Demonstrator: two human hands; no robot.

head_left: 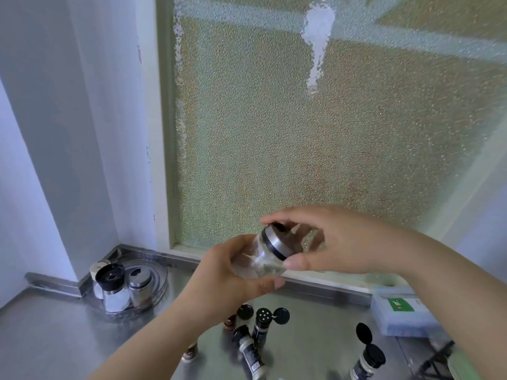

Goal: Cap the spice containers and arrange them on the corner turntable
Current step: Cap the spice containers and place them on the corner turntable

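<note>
Head view. Your left hand (233,270) is wrapped around a clear glass jar (260,260), held tilted in the air above the steel counter (55,338), in front of the frosted window (329,133). Your right hand (323,239) pinches the jar's metal cap (275,242), fingers over its black top and thumb under the rim. In the corner sits the round turntable (162,272), carrying three containers: a white-filled shaker (112,287) with its black flip lid up, a steel-topped jar (140,283) just beside it, and a pale one (97,272) partly hidden behind. On the counter below your hands, a cluster of small bottles (259,325) stands with black flip caps open; another open bottle (366,357) is further right. A clear plastic box (403,314) with a green label rests at the right edge.
</note>
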